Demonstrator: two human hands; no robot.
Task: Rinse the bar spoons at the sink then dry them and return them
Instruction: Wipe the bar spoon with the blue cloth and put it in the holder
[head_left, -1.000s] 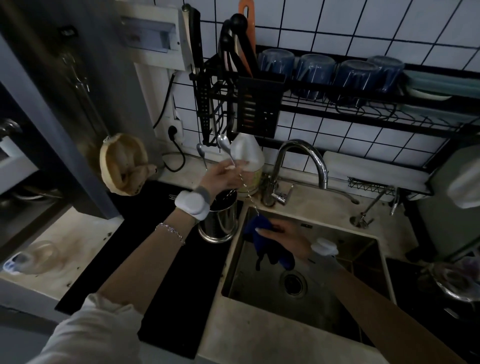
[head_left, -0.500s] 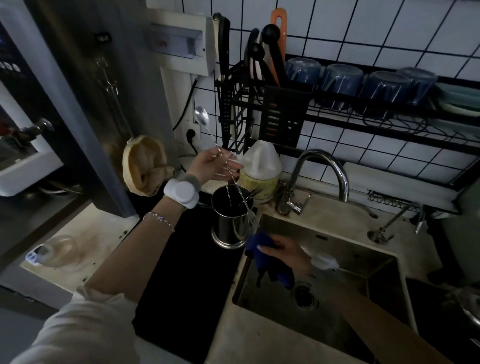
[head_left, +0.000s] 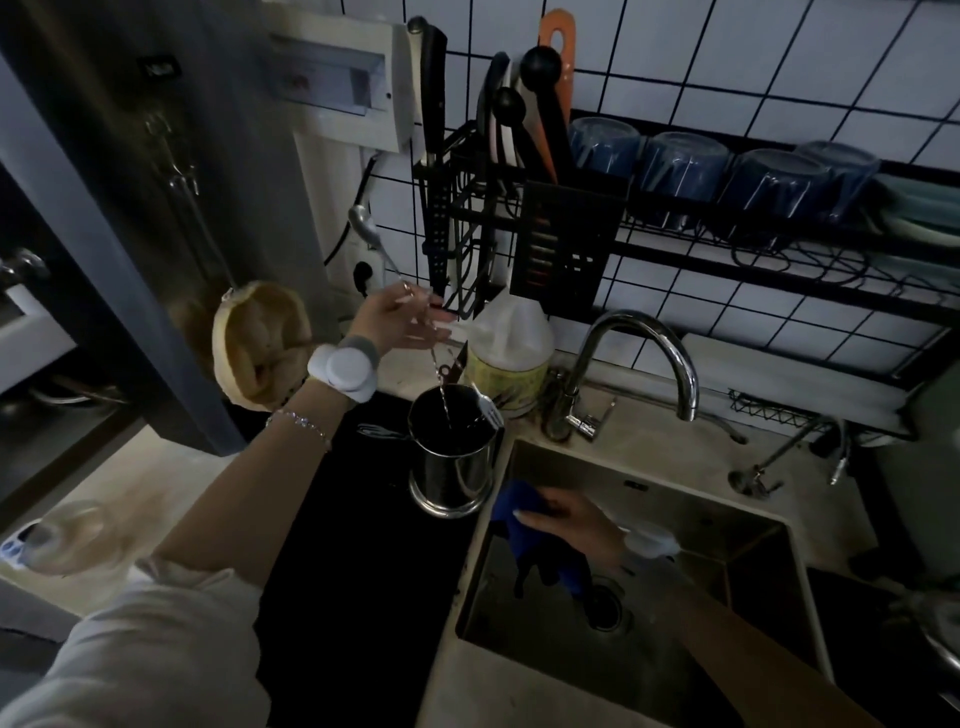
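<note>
- The left hand (head_left: 400, 325) is raised above the steel cup (head_left: 451, 457), its fingers (head_left: 410, 299) pinching the thin stem of a bar spoon (head_left: 387, 265) partway along its length.
- That spoon runs steeply, bowl end up and to the left near the wall socket, lower end pointing down and right into the mouth of the cup. Its tip looks to be inside the rim already, though the dim light makes the very end hard to follow.
- A small fork-like end (head_left: 488, 410) of another tool leans against the cup's right rim, close to where the spoon is heading.
- The cup stands on the dark surface (head_left: 353, 519), just beside the left edge of the sink (head_left: 701, 519).
- The right hand (head_left: 571, 519) is low in the sink, fingers closed around a blue cloth (head_left: 519, 514), well apart from the spoon; the left hand is the one placed to finish this.
- To my eye the spoon is being returned: its long axis is nearly lined up with the cup, so it only needs to slide down along that line and be let go.
- The tap (head_left: 649, 358) shows no water running.
</note>
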